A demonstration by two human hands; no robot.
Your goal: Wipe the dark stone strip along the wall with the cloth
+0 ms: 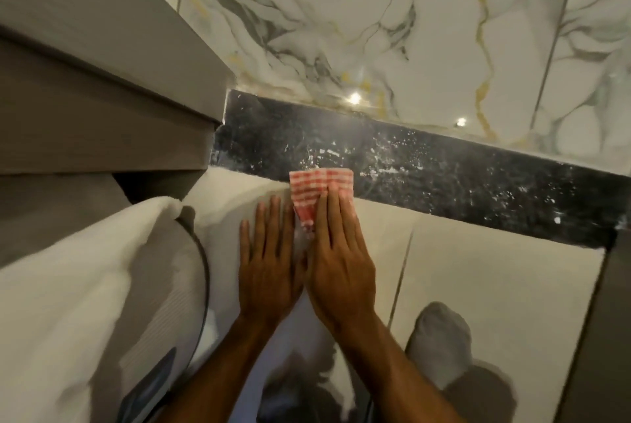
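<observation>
Right hand (338,262): straight fingers together, pressing cloth (317,187) against dark stone strip (461,187) | left hand (269,272): fingers spread flat beside it

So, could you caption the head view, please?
Right hand presses a checked cloth onto the dark stone strip, left hand flat beside it.

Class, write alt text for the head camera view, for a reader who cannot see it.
A right hand presses a red-and-white checked cloth with straight fingers onto the lower edge of a dark stone strip flecked with white, under a marbled wall. The left hand lies flat beside it on pale tile.
</observation>
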